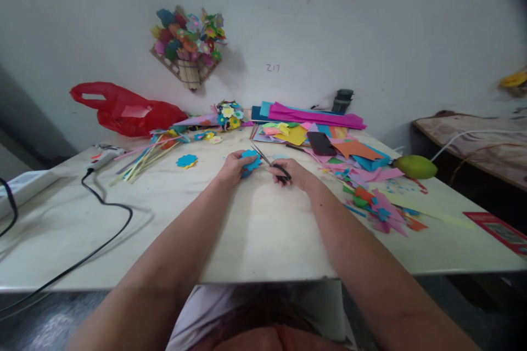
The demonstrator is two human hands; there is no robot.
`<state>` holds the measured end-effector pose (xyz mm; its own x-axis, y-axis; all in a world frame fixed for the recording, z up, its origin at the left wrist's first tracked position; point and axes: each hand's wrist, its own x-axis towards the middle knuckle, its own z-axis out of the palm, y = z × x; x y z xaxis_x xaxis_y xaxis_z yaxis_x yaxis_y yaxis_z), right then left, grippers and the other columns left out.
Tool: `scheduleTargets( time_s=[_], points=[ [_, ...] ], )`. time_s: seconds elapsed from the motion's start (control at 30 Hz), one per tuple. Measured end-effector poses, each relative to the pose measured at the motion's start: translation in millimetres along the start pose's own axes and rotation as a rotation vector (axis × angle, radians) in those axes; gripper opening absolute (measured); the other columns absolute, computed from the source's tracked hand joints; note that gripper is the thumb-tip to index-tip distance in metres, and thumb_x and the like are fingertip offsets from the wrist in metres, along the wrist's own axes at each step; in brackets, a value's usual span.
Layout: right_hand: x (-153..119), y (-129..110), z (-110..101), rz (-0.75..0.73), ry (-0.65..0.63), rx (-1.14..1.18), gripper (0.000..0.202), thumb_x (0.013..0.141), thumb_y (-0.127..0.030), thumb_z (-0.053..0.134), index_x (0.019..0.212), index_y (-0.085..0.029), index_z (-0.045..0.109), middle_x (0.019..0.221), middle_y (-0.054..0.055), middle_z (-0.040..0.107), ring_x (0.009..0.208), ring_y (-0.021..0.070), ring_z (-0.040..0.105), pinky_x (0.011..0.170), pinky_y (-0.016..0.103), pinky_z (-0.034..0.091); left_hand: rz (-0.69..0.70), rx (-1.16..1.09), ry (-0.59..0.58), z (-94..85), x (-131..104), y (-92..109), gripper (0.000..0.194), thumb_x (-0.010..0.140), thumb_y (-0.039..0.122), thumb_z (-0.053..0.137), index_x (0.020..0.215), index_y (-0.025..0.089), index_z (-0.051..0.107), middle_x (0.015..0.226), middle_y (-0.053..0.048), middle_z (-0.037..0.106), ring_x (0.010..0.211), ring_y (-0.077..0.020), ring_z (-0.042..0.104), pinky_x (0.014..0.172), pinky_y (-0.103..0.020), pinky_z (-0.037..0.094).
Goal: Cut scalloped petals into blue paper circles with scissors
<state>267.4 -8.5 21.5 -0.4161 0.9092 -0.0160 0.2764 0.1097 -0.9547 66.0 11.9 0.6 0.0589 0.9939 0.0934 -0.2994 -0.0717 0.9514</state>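
Pinched in my left hand (235, 165) is a blue paper flower (251, 161) with a scalloped edge. My right hand (293, 171) is closed around the black handles of a pair of scissors (281, 173). The scissor blades point up and left, close to the flower's right edge; whether they touch it I cannot tell. To the left, a blue flower cutout (186, 160) lies on the table over a yellow one. Smaller paper flowers (208, 136) lie farther back.
Paper scraps (379, 208) and a dark phone (321, 143) lie right, near a green fruit (415, 166). Left are a red plastic bag (127, 109), thin strips (142, 162) and a power strip (28, 189) near a black cable (123, 205). A flower bouquet (229, 115) lies at the back.
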Motion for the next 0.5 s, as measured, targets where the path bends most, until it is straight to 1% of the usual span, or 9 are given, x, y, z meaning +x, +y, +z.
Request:
scheduleTargets(
  time_s=[0.1,0.27,0.5],
  points=[
    [-2.3,-0.8,-1.5,-0.017,-0.012,-0.005,0.025,0.09,-0.026,0.068,0.069,-0.016,0.057,0.056,-0.001,0.062,0.038,0.0063,0.051,0.035,0.018,0.025,-0.015,-0.007,-0.028,-1.4,0.2,-0.2,0.038,0.048,0.028,0.094,0.075,0.012,0.072,0.07,-0.008,0.071,0.063,-0.0168,0.067,0.053,-0.024,0.047],
    [-3.9,-1.9,-2.9,-0.024,-0.03,-0.003,0.025,0.091,-0.026,0.066,0.07,-0.016,0.057,0.055,-0.001,0.062,0.038,0.0061,0.051,0.035,0.018,0.025,-0.023,-0.007,-0.051,-3.2,0.2,-0.7,0.039,0.049,0.029,0.094,0.076,0.01,0.073,0.071,-0.01,0.072,0.06,-0.0151,0.065,0.052,-0.024,0.045],
    [-3.6,-2.7,-3.7,-0.002,-0.048,-0.011,0.027,0.092,-0.023,0.064,0.067,-0.016,0.055,0.054,-0.002,0.061,0.038,0.0056,0.05,0.034,0.017,0.026,-0.04,-0.005,-0.062,-3.9,1.1,-0.8,0.037,0.049,0.028,0.094,0.072,0.011,0.071,0.071,-0.009,0.073,0.058,-0.0141,0.064,0.049,-0.023,0.043]
  ],
)
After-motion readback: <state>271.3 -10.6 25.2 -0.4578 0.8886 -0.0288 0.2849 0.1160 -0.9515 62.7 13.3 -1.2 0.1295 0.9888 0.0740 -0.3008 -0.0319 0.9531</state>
